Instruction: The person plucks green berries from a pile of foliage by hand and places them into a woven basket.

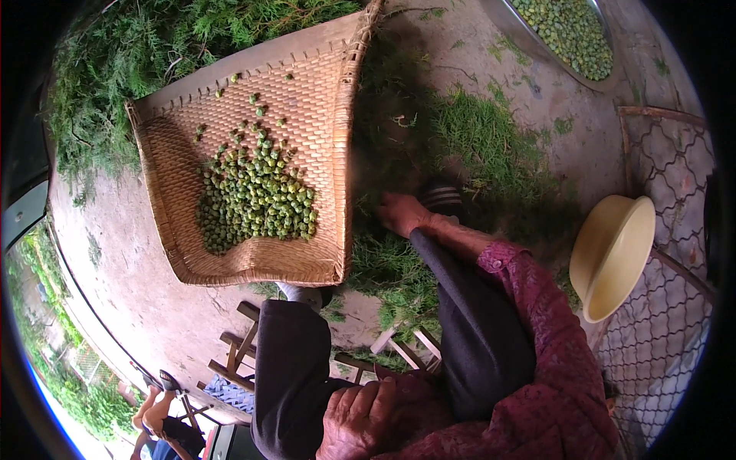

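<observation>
A woven wicker scoop basket [164, 190] lies before me, with a heap of small green cones [259, 195] towards its near end and loose ones scattered farther up. My right hand [404, 214] is low beside its right wall, over cut evergreen sprigs [394, 259] and close to my striped shoe; its fingertips are in shadow, and whether they grip a sprig does not show. My left hand [357, 415] lies in my lap by my left thigh, back upward, fingers bent and close together. What may be under its palm is hidden.
A metal basin [604, 83] of green cones stands at the upper right. A yellow plastic basin [612, 259] rests tilted by wire mesh [650, 339]. Evergreen branches [115, 86] are piled beyond the basket. Wooden stool parts [238, 348] and a seated person [167, 428] are at the lower left.
</observation>
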The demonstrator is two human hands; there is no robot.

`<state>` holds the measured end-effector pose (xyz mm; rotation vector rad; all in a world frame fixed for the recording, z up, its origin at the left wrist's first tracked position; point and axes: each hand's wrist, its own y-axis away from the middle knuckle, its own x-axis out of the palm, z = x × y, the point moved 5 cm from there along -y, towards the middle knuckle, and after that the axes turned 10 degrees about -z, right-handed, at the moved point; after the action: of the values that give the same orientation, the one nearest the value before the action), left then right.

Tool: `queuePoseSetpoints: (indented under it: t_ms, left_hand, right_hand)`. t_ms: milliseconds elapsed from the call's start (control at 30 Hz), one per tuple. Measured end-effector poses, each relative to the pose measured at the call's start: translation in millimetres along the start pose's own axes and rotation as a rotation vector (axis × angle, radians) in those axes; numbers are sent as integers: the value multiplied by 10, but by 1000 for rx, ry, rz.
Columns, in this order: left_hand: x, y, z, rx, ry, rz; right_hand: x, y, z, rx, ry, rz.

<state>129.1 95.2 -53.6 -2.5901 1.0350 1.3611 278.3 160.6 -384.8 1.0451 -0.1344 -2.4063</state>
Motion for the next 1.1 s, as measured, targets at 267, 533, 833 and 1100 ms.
queuePoseSetpoints:
  t_ms: [267, 533, 833, 1100]
  left_hand:
    - [12, -3, 9, -9, 28, 21]
    - [36, 5, 32, 7, 37, -20]
    - [44, 13, 45, -6, 29, -13]
    - [-7, -59, -10, -14, 33, 39]
  right_hand:
    - [52, 32, -26, 64, 60, 29]
    - [-27, 53, 55, 83, 82, 100]
    - [64, 54, 24, 11, 69, 43]
    - [32, 10, -64, 38, -106, 2]
